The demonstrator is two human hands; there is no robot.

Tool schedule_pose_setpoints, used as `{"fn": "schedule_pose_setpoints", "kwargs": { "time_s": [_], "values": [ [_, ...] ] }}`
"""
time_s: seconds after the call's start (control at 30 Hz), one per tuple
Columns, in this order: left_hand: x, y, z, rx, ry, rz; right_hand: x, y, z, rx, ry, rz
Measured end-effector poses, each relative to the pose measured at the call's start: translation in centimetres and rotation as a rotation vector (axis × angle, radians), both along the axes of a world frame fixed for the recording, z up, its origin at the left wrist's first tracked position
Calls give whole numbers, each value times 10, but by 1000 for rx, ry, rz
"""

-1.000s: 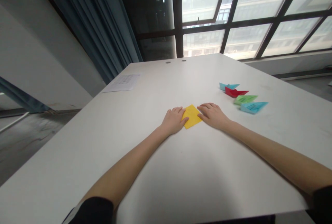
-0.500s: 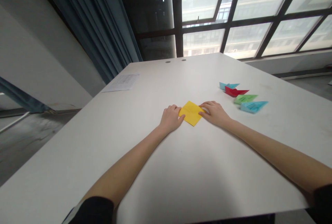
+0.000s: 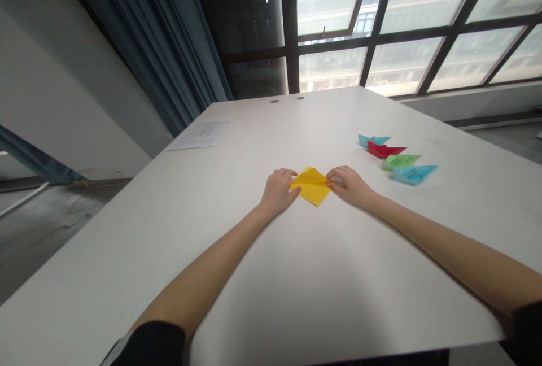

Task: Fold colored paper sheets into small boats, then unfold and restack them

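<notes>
A folded sheet of yellow origami paper (image 3: pixel 315 190) lies diamond-shaped on the white table between my hands. My left hand (image 3: pixel 278 188) pinches its left corner, thumb on the near side and fingers at the far side. On the opposite corner my right hand (image 3: pixel 348 185) has thumb and fingers closed. A raised fold runs across the paper from corner to corner, and the upper flap stands slightly off the layer behind it. The near point of the paper faces me and touches the table or lies just above it; I cannot tell which.
Right of my hands stands a row of folded paper boats: a blue one (image 3: pixel 415 174) nearest, then a green one (image 3: pixel 401 162), a red one (image 3: pixel 384 149) and another blue one (image 3: pixel 373 140). A printed sheet (image 3: pixel 199 135) lies at the table's left edge. Windows and a blue curtain are beyond.
The yellow paper was flat; now a crease lifts across its middle and its far part looks lower. Both hands have pinched closer around its side corners. The boats have not moved.
</notes>
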State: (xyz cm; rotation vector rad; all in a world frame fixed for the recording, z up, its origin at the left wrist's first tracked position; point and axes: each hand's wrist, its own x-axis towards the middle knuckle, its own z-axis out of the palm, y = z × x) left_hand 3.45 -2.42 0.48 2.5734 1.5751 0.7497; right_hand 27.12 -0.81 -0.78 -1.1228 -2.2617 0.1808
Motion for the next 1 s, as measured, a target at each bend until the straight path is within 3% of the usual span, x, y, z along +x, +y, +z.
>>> {"fn": "schedule_pose_setpoints", "kwargs": {
  "time_s": [0.37, 0.63, 0.83, 1.0],
  "values": [
    [-2, 0, 0, 57, 38, -236, 1, 0, 0, 15, -33, 113],
    [9, -9, 8, 46, 150, -166, -11, -8, 7, 37, -125, 121],
    [16, -13, 11, 14, 192, -249, -17, -12, 10, 30, -186, 117],
    [17, -15, 14, 38, 269, -157, -16, -16, 16, 52, -272, 65]
  ]
}}
